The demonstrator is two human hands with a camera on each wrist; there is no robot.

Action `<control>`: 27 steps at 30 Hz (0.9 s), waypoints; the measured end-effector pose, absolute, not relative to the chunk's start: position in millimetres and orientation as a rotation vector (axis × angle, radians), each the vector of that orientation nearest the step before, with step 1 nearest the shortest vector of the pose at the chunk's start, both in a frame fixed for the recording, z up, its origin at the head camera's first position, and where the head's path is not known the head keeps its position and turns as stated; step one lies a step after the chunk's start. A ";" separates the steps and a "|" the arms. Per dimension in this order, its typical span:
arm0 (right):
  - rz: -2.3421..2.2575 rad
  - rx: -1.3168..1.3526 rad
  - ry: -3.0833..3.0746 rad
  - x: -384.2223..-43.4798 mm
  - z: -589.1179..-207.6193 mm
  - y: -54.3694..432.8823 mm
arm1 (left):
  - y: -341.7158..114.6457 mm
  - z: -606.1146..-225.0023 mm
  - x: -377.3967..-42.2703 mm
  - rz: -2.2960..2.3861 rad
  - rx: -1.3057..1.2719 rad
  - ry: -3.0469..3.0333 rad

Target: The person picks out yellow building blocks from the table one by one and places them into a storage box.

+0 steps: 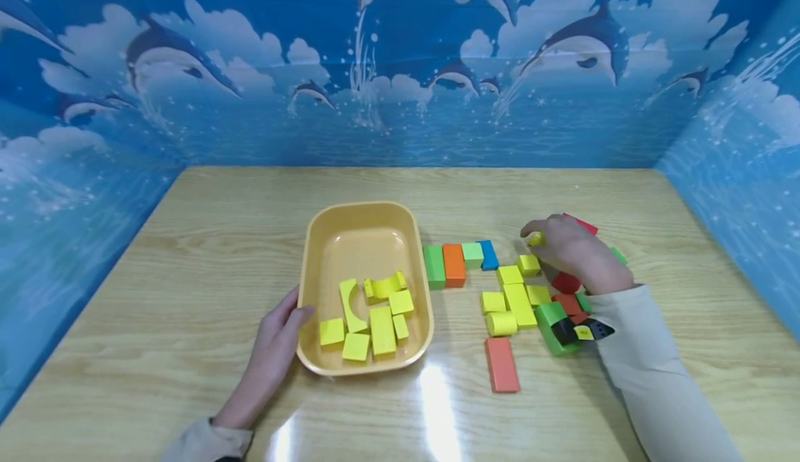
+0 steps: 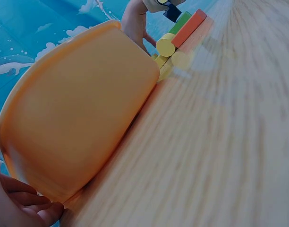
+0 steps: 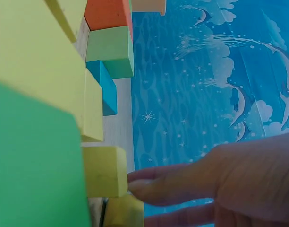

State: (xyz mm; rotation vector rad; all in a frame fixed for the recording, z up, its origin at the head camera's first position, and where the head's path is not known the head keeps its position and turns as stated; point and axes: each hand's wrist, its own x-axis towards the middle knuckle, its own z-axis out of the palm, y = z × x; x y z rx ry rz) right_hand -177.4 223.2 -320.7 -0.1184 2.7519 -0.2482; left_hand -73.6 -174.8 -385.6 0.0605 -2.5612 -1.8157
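A tan plastic tray (image 1: 357, 213) stands on the table, with several yellow blocks (image 1: 382, 330) in its near half. My left hand (image 1: 278, 333) grips the tray's left side; its thumb lies on the rim, and in the left wrist view the fingers (image 2: 29, 203) curl against the lower wall. To the right, my right hand (image 1: 571, 250) pinches a small yellow block (image 1: 535, 238), partly hidden by the fingers. Close by stands a yellow cube (image 1: 528, 265), which also shows in the right wrist view. More yellow blocks (image 1: 517, 302) lie together nearer me, including a yellow cylinder (image 1: 502, 323).
Green (image 1: 434, 267), orange (image 1: 454, 265), light green (image 1: 472, 255) and blue blocks (image 1: 488, 255) line up beside the tray's right side. A red block (image 1: 502, 365) lies in front. Red and green blocks (image 1: 553, 326) sit under the right wrist. A dolphin-print backdrop (image 1: 400, 121) encloses the table.
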 end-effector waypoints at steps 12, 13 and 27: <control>-0.235 -0.027 2.665 -177.7 -323.5 223.8 | -174.7 -385.0 -73.8 -1.803 0.064 -2.570; -0.232 -0.036 2.667 -177.4 -323.6 224.1 | -174.5 -384.9 -73.9 -1.804 0.059 -2.567; -0.246 -0.128 2.754 -173.8 -323.1 227.2 | -173.7 -383.0 -72.6 -1.809 0.069 -2.565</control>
